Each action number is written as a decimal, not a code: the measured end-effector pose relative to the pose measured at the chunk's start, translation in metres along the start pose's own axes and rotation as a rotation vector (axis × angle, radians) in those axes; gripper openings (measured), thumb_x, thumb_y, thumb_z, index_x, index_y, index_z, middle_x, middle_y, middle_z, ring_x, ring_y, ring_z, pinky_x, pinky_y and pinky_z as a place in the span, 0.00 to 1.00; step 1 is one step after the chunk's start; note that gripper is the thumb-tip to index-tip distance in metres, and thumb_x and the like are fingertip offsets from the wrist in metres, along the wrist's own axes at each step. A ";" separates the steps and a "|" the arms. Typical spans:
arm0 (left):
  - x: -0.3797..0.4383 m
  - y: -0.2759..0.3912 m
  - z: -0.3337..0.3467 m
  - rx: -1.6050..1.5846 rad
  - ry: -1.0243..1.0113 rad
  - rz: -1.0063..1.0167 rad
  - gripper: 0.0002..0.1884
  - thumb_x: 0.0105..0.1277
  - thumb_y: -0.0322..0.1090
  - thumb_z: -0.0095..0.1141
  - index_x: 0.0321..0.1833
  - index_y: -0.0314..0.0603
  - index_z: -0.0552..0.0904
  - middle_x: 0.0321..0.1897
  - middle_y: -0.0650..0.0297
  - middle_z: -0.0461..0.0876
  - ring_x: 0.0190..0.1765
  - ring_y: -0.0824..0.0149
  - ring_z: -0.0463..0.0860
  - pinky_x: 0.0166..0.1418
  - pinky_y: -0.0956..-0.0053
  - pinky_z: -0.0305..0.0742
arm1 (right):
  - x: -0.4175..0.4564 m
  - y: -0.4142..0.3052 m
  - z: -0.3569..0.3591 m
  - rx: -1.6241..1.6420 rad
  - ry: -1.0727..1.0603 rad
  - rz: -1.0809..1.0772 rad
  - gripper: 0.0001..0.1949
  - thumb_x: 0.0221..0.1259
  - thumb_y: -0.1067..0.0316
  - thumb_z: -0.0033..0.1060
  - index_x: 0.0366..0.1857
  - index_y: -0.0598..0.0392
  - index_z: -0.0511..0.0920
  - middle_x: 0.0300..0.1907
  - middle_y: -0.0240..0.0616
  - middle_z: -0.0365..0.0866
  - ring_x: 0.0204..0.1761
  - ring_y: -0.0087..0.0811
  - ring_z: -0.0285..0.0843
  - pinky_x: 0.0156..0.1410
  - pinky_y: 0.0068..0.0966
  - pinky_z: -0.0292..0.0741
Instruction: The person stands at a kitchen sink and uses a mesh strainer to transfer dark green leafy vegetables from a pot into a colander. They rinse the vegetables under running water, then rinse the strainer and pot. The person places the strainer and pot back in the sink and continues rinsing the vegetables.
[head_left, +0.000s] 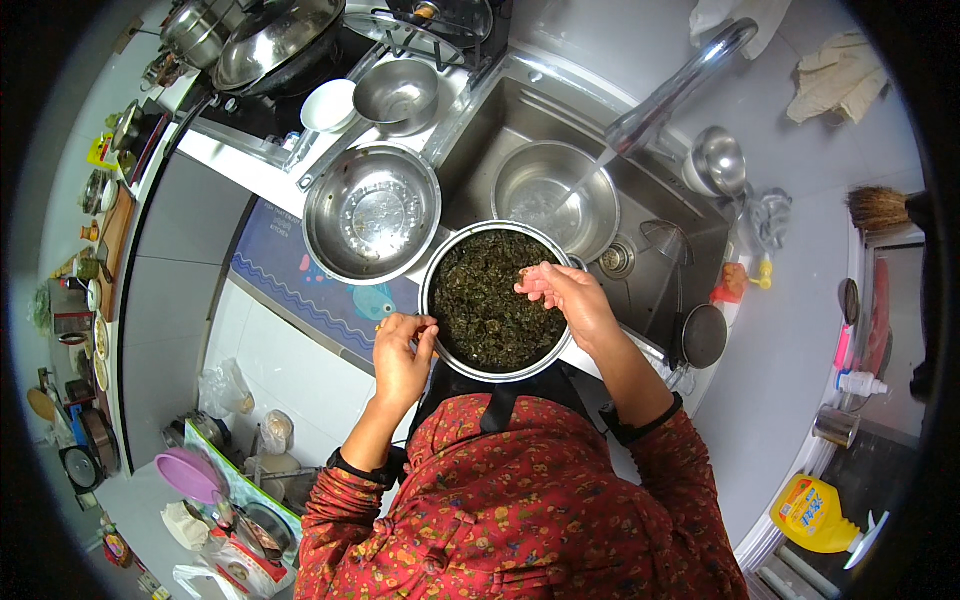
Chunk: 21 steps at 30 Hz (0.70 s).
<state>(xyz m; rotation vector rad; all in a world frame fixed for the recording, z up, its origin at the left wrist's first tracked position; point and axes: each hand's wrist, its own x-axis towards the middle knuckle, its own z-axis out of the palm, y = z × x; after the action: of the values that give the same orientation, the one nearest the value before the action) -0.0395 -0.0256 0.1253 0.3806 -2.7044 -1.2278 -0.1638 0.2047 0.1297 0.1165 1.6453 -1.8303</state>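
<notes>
A round metal pot (564, 346) stands in front of me at the sink's near edge, filled with dark green-brown, wet-looking leafy bits (491, 307). My left hand (403, 352) is at the pot's left rim, thumb and forefinger pinched at the edge. Over the right side of the contents is my right hand (566, 296), its fingertips drawn together around what looks like a tiny brown piece. Behind the pot, a metal basin (517, 169) sits in the sink under running water from the faucet (679, 86). A wet steel bowl (373, 214) rests left of the pot.
The steel sink (480, 112) has a drain strainer (616, 257) and a wire-handled skimmer (664, 240) at right. A smaller steel bowl (395, 94) and white bowl (328, 106) stand near the stove. A blue floor mat (300, 262) lies below. A round mesh strainer (703, 336) sits beside the sink.
</notes>
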 end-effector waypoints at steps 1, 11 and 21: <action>0.000 0.000 0.000 0.004 -0.001 0.000 0.04 0.58 0.29 0.62 0.35 0.39 0.84 0.27 0.58 0.77 0.36 0.58 0.76 0.44 0.65 0.69 | -0.001 -0.001 0.001 0.003 0.003 -0.001 0.17 0.70 0.56 0.46 0.43 0.59 0.81 0.39 0.36 0.86 0.35 0.17 0.74 0.40 0.15 0.66; 0.001 0.002 -0.002 0.030 -0.024 0.020 0.05 0.59 0.29 0.61 0.36 0.37 0.83 0.29 0.58 0.78 0.36 0.58 0.77 0.46 0.66 0.70 | -0.007 0.011 0.012 -0.249 0.134 -0.342 0.10 0.63 0.60 0.59 0.33 0.55 0.84 0.37 0.32 0.85 0.37 0.23 0.77 0.45 0.21 0.69; 0.000 0.004 -0.002 0.063 -0.039 0.044 0.04 0.58 0.28 0.61 0.35 0.38 0.83 0.31 0.57 0.79 0.38 0.56 0.77 0.47 0.66 0.69 | -0.021 -0.008 0.042 -1.006 0.092 -0.797 0.05 0.49 0.75 0.58 0.30 0.52 0.75 0.35 0.39 0.75 0.48 0.45 0.73 0.69 0.44 0.62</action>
<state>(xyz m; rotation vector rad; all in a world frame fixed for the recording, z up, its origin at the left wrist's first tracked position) -0.0400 -0.0244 0.1293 0.3058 -2.7745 -1.1524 -0.1369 0.1751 0.1546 -1.0191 2.7126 -1.2155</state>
